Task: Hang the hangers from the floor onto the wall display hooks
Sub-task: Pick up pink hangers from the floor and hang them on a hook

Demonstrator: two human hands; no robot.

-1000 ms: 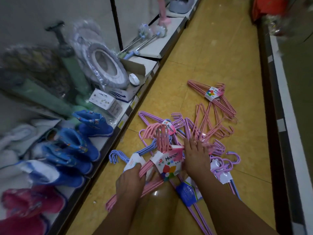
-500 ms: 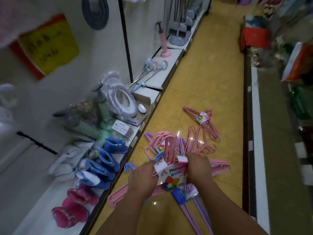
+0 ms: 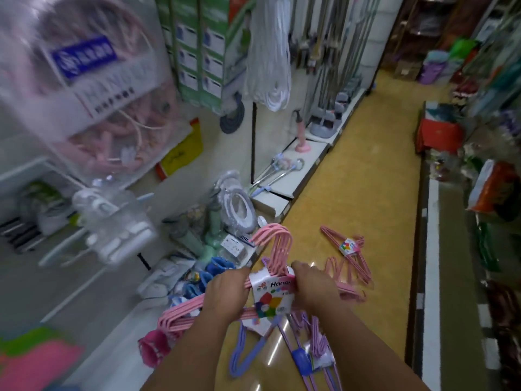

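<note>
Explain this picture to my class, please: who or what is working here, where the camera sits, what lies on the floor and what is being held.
There is no machine here: a person works with two bare hands. The single picture comes from a camera worn on the person's head, looking forward and down a shop aisle.

The left hand and the right hand both grip a bundle of pink plastic hangers, bound by a white paper label, raised above the floor with the hooks pointing up.

On the yellow tiled floor lie more hangers: another labelled pink bundle farther along the aisle and lilac hangers near the person's arms.

To the left, a low white shelf carries shop goods, blurred here. The wall hooks cannot be made out clearly.
</note>
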